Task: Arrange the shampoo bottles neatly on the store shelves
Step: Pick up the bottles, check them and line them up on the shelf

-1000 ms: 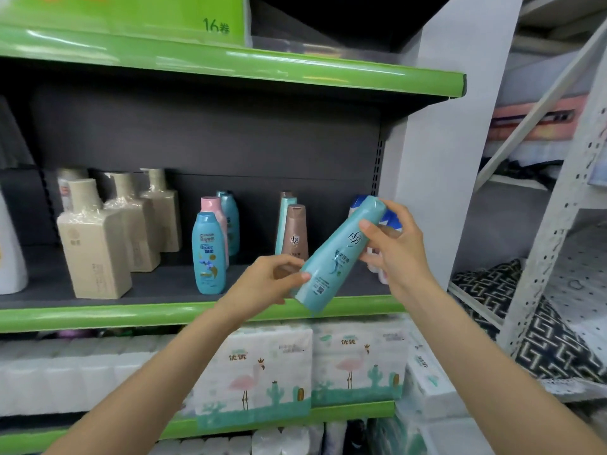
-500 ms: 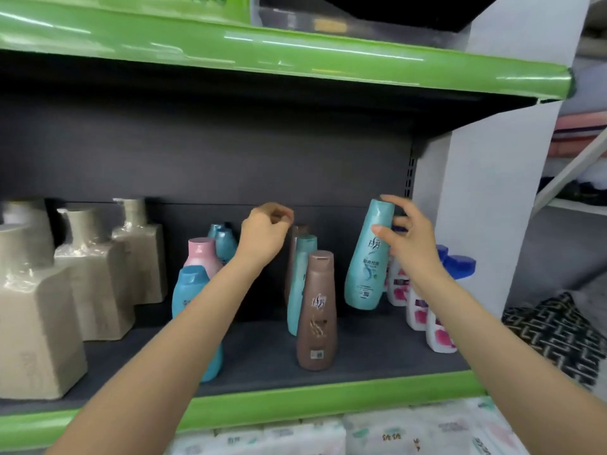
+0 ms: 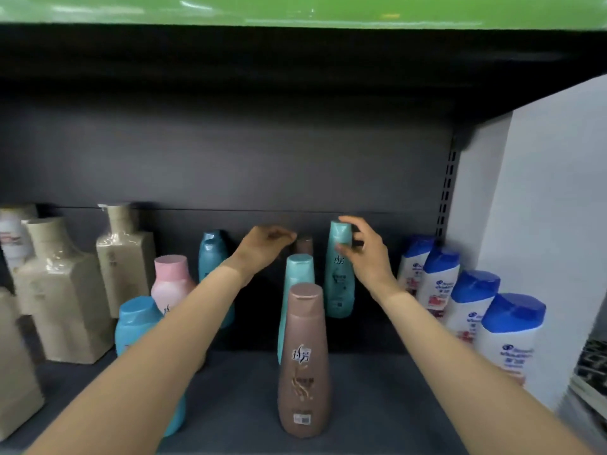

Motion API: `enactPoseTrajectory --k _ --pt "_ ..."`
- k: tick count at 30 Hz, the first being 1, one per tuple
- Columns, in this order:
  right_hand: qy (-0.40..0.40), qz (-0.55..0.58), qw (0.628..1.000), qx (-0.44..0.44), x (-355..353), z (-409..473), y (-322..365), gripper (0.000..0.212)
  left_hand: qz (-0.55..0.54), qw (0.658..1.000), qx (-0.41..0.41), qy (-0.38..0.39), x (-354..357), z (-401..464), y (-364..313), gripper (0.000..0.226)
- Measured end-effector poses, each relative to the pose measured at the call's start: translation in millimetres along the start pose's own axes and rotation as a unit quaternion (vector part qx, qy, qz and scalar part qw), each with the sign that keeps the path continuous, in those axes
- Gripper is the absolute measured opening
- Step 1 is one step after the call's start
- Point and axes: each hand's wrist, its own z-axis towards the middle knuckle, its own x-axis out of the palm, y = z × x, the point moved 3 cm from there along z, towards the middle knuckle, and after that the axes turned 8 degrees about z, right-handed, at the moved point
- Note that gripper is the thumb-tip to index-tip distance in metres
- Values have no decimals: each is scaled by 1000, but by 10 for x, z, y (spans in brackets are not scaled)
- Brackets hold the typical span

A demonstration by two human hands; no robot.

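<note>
Teal bottle (image 3: 340, 270), upright, cap up, glossy with dark lettering, gripped at its cap by right hand (image 3: 363, 254); left hand (image 3: 264, 246) loosely curled, empty.

rear brown bottle (image 3: 304, 245): mostly hidden | light blue bottle (image 3: 138, 326): behind left forearm | frame blurred
</note>
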Motion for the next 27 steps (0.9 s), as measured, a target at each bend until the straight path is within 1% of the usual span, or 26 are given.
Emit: enactPoseTrajectory --k 4,8,11,16,19,23,27 --pt "13 9 1000 2 145 117 -177 46 -23 999 -35 26 16 21 53 9" --pt "16 12 1000 -3 261 177 -294 46 -35 997 -48 43 28 29 98 9" --pt "39 25 999 -15 323 204 -312 46 -46 997 -54 40 38 41 110 10" --pt "20 2 999 -42 325 264 -367 39 -59 996 -60 32 58 55 125 11" --pt "33 -2 999 -41 294 322 -360 35 -71 995 -66 32 64 51 116 11" --pt "28 -8 998 -52 325 379 -375 35 -71 995 -67 34 51 43 90 11" --pt "29 18 998 -43 418 365 -379 37 -75 994 -68 31 61 33 80 13"
